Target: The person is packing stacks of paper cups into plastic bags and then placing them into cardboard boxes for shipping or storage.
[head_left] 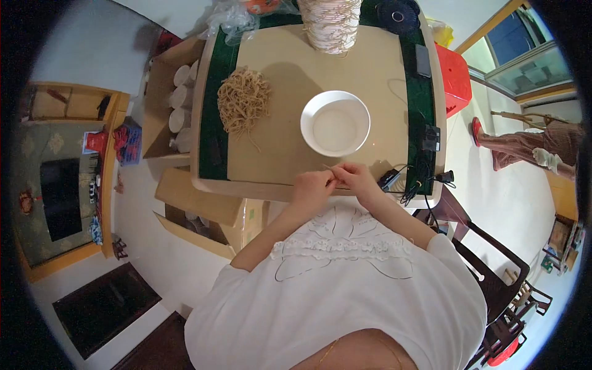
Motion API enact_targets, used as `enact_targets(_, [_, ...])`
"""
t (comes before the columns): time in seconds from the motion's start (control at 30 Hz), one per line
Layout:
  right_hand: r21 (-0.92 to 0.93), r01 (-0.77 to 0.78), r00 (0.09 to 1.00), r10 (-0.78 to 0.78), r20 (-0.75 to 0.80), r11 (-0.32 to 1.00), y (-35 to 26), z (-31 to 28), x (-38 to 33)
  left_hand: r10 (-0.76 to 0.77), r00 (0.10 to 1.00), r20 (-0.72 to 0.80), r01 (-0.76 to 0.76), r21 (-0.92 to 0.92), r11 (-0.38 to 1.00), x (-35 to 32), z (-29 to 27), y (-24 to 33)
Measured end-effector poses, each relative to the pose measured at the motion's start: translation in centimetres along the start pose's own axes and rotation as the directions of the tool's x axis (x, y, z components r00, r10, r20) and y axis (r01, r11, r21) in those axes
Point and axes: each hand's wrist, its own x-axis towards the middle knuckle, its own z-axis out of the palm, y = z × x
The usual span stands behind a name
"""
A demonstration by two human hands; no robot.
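Observation:
At the near edge of the table, my left hand (313, 185) and my right hand (356, 177) meet with fingertips pinched together. A thin pale tip shows at the fingers, too small to name; the rest of what they hold is hidden. Just beyond them stands a white bowl (306, 137), with pale contents or a pale bottom inside. To the left lies a tangled heap of tan cord pieces (244, 100), some loose ends trailing toward me. A large spool of cream cord (332, 24) stands upright at the far side.
Brown board (277, 163) covers the table's middle over green cloth. On the right lie a dark phone (423, 60) and black cables (410, 192). Cartons (161, 92) with white cups adjoin the left side. A red stool (453, 77) and another person's legs (515, 148) are at right.

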Motion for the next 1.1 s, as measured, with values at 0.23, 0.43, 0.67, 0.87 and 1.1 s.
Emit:
enact_targets(0.23, [0.495,0.064,0.997,-0.029,-0.078,0.867,-1.9,-1.6,-0.4,0.074,0.992,0.101,-0.076,0.009,0.997,-0.3,0.7,-1.0])
enact_targets(0.43, [0.537,0.212,0.971,-0.115,-0.207,0.817,-2.4,-3.7,0.3,0.201,0.971,0.129,-0.197,-0.043,0.98,0.7,1.2,-0.9])
enact_targets(0.67, [-0.061,0.322,0.854,-0.318,-0.412,0.945,-4.0,-6.7,-0.4,0.398,0.915,-0.063,-0.399,-0.278,0.874,5.5,1.9,0.5])
enact_targets(0.87, [-0.236,0.373,0.806,-0.439,-0.396,0.897,-5.2,-7.1,-1.4,0.137,0.967,-0.216,-0.24,-0.588,0.772,9.9,2.5,2.3])
enact_targets(1.1, [-0.393,0.417,0.733,-0.559,-0.387,0.819,-4.6,-8.9,0.6,0.161,0.969,-0.185,-0.178,-0.078,0.981,11.1,4.9,1.1])
